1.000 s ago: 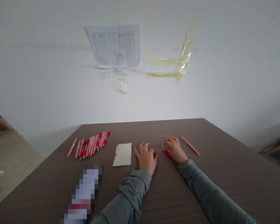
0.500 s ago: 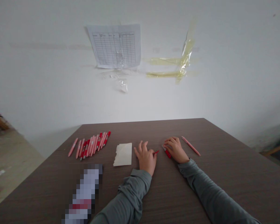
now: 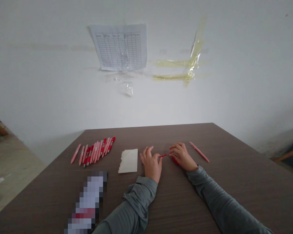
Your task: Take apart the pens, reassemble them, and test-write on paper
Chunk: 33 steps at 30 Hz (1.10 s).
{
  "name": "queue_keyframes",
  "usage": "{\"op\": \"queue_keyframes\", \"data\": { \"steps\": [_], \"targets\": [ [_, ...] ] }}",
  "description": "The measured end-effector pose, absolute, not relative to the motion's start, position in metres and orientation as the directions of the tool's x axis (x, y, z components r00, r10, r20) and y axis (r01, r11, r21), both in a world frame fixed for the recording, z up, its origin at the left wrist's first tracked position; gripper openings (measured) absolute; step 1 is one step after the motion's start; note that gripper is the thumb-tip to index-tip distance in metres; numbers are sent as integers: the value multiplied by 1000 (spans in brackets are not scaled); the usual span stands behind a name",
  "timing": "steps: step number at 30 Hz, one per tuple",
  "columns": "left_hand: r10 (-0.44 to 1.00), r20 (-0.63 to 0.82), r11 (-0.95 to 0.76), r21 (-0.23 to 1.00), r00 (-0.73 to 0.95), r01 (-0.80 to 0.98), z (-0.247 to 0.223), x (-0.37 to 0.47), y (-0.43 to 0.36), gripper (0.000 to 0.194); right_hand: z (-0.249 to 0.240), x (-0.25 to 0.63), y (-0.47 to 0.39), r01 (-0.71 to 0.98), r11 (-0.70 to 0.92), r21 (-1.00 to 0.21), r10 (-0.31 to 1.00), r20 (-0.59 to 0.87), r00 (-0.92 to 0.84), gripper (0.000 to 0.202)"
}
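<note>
Between my hands is a thin red pen part [image 3: 163,156]. My left hand [image 3: 151,165] pinches its left end between thumb and forefinger, the other fingers spread. My right hand [image 3: 183,156] is closed at the part's right end, its fingertips pressed together; whether they grip it or something else is too small to tell. Under the right fingers lies a red pen barrel [image 3: 175,160], partly hidden. A pink pen [image 3: 199,151] lies slanted on the table just right of my right hand.
Several pink and red pens [image 3: 95,152] lie in a row at the table's [image 3: 185,201] left. A torn white paper [image 3: 128,161] is beside my left hand. A blurred-out long object [image 3: 88,201] lies at the front left. A printed sheet [image 3: 122,47] hangs on the wall.
The red part in my left hand has come up to my right fingertips, and its right end now reaches them. My right fingers have drawn together over the red barrel, covering more of it.
</note>
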<state>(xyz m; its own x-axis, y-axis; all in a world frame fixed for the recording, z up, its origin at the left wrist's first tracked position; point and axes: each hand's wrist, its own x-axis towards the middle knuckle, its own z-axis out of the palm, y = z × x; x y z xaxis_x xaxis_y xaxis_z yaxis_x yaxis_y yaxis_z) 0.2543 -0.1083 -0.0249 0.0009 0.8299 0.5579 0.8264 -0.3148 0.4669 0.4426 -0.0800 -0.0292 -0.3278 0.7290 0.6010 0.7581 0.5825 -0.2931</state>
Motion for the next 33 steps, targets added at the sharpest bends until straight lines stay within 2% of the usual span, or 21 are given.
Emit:
{"op": "queue_keyframes", "data": {
  "steps": [33],
  "targets": [
    [843, 536, -305, 401, 48, 864, -24, 254, -109, 5, -20, 437, -89, 784, 592, -186, 716, 568, -405, 3]
  ]
}}
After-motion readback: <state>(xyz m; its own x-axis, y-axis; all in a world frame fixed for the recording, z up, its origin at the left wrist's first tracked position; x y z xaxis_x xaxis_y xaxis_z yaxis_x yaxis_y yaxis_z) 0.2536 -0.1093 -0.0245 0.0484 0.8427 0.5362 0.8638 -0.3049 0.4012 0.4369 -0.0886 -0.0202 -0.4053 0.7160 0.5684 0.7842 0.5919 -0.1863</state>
